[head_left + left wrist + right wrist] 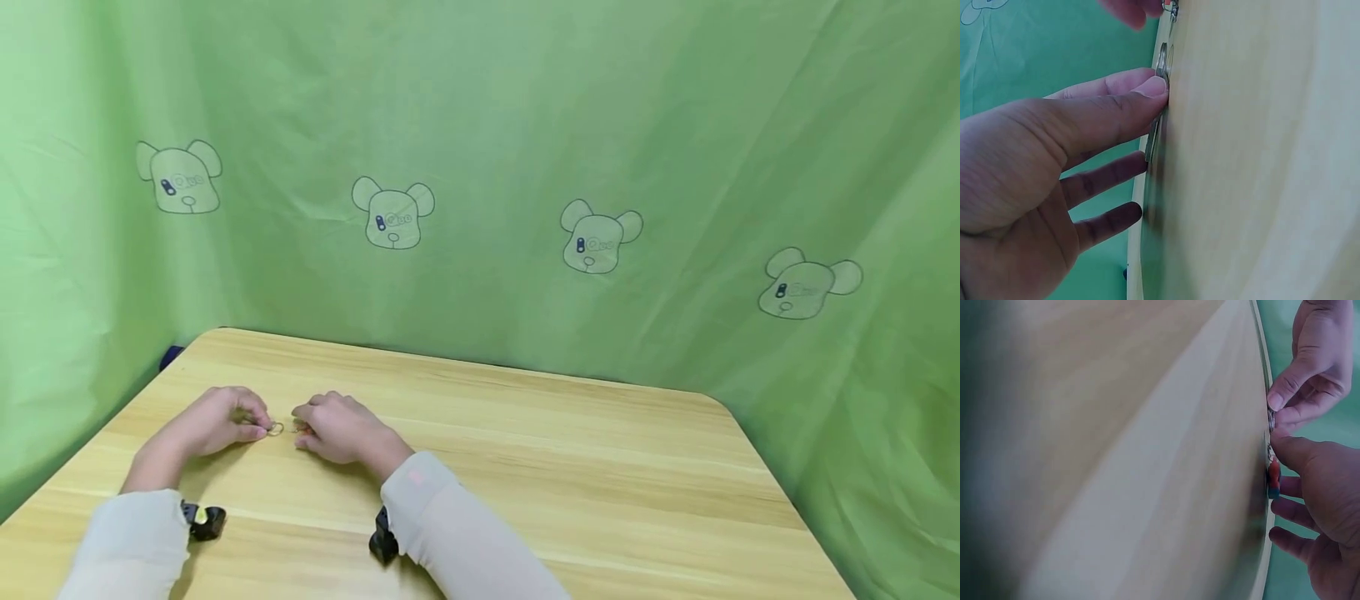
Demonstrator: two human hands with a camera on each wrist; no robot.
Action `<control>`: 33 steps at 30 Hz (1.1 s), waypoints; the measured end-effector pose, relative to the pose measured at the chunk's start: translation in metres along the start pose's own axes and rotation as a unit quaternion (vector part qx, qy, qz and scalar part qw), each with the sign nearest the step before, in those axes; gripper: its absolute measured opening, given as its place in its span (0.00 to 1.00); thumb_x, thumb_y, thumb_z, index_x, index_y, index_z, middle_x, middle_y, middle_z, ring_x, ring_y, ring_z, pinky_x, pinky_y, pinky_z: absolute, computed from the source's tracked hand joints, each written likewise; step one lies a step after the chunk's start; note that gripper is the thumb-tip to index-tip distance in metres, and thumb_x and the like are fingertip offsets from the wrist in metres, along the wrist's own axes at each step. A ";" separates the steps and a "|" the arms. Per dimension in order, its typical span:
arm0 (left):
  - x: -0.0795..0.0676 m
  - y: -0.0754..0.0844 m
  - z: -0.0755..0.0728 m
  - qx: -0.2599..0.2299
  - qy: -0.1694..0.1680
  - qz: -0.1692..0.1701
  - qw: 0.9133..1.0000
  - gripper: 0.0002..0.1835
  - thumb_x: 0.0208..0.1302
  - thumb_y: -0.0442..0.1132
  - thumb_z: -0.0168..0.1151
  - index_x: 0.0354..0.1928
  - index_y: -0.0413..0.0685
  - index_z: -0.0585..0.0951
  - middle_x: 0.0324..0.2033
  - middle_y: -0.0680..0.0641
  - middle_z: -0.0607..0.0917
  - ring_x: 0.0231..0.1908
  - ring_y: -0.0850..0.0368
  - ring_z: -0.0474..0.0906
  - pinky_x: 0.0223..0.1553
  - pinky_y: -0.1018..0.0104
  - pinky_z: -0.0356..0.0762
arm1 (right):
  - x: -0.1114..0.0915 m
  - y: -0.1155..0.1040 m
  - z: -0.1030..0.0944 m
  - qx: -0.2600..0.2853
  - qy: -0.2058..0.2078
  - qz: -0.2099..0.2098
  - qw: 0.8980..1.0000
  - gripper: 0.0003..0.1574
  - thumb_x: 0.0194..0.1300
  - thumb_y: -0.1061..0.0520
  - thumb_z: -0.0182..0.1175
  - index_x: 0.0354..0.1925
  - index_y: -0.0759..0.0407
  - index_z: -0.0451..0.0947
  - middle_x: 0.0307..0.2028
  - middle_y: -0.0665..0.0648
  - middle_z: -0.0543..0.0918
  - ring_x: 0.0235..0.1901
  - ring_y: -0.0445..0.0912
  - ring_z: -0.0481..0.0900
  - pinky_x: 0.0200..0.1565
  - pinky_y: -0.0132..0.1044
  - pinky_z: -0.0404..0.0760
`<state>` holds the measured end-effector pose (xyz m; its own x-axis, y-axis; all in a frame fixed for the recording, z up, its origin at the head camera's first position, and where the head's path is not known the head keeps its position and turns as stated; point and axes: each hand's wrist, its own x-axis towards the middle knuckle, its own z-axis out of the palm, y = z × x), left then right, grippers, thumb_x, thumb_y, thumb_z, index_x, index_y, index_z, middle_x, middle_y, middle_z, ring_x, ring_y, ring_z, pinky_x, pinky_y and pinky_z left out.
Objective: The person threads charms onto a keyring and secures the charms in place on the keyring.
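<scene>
On the left part of the table (540, 467), both hands work close together. My left hand (217, 422) pinches a metal key ring (277, 429) between thumb and forefinger. A narrow flat metal piece (1152, 140) hangs back from that pinch under the fingers, its shape mostly hidden. Facing it, my right hand (339, 428) pinches a small keychain charm (1274, 475), red and dark, by its metal link end near the thumb. A short gap separates the charm's link from the key ring in the head view. The other fingers of each hand are spread loosely near the wood.
A green curtain (487, 108) with printed bear heads hangs behind and beside the table. Black wrist cameras sit at the left cuff (142, 533) and the right cuff (420, 492). Something dark purple (171, 357) shows beyond the table's far left corner.
</scene>
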<state>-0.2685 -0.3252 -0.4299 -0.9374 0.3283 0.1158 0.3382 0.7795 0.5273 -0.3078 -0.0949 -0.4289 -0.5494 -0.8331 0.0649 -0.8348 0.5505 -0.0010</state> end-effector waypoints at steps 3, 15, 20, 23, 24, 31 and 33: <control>-0.001 0.000 0.001 -0.002 -0.004 -0.002 1.000 0.07 0.60 0.33 0.73 0.32 0.55 0.86 0.40 0.52 0.85 0.46 0.47 0.81 0.55 0.37 0.75 | 0.006 -0.002 0.004 -0.006 -0.002 -0.003 1.000 0.12 0.75 0.43 0.60 0.50 0.47 0.81 0.40 0.44 0.79 0.39 0.38 0.76 0.42 0.28 0.76; 0.001 0.001 0.006 0.013 -0.024 -0.014 1.000 0.07 0.63 0.35 0.71 0.31 0.53 0.81 0.46 0.44 0.79 0.51 0.39 0.74 0.56 0.29 0.69 | 0.017 -0.001 0.007 -0.034 -0.010 0.025 0.999 0.11 0.77 0.47 0.58 0.49 0.39 0.86 0.44 0.40 0.81 0.44 0.38 0.77 0.47 0.33 0.78; -0.001 0.005 0.006 0.038 -0.024 -0.031 0.999 0.08 0.64 0.40 0.70 0.30 0.59 0.80 0.51 0.43 0.78 0.55 0.34 0.71 0.52 0.22 0.64 | 0.020 -0.003 0.006 -0.047 -0.006 0.024 0.999 0.08 0.76 0.49 0.60 0.44 0.40 0.87 0.40 0.39 0.82 0.41 0.37 0.78 0.44 0.32 0.79; -0.002 0.007 0.006 0.042 -0.026 -0.030 0.998 0.09 0.65 0.39 0.68 0.29 0.61 0.78 0.52 0.42 0.77 0.54 0.34 0.70 0.51 0.23 0.64 | 0.021 -0.003 0.005 -0.054 -0.003 0.025 0.998 0.07 0.75 0.49 0.61 0.40 0.40 0.86 0.37 0.38 0.81 0.38 0.36 0.76 0.40 0.32 0.76; -0.002 0.008 0.006 0.043 -0.027 -0.030 0.998 0.10 0.66 0.39 0.68 0.29 0.61 0.78 0.52 0.42 0.77 0.54 0.34 0.70 0.51 0.24 0.64 | 0.021 -0.004 0.005 -0.055 -0.004 0.026 0.998 0.07 0.75 0.49 0.61 0.39 0.40 0.85 0.36 0.38 0.80 0.38 0.36 0.76 0.39 0.32 0.75; -0.002 0.007 0.008 0.038 -0.042 -0.041 0.998 0.09 0.68 0.40 0.66 0.32 0.61 0.77 0.53 0.42 0.75 0.54 0.36 0.68 0.51 0.29 0.64 | 0.024 -0.007 0.004 -0.074 -0.041 0.045 0.995 0.09 0.79 0.49 0.55 0.45 0.43 0.82 0.43 0.42 0.81 0.44 0.40 0.76 0.51 0.38 0.78; -0.002 0.008 0.008 0.034 -0.045 -0.043 0.997 0.08 0.68 0.40 0.65 0.32 0.60 0.77 0.53 0.42 0.74 0.54 0.36 0.67 0.52 0.29 0.64 | 0.024 -0.007 0.005 -0.079 -0.056 0.049 0.994 0.10 0.79 0.49 0.53 0.49 0.44 0.81 0.47 0.44 0.81 0.48 0.41 0.76 0.56 0.42 0.78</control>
<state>-0.2636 -0.3153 -0.4326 -0.9531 0.3027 -0.0047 0.2645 0.8400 0.4738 -0.3152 -0.1191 -0.4322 -0.6355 -0.7712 -0.0383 -0.7660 0.6235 0.1564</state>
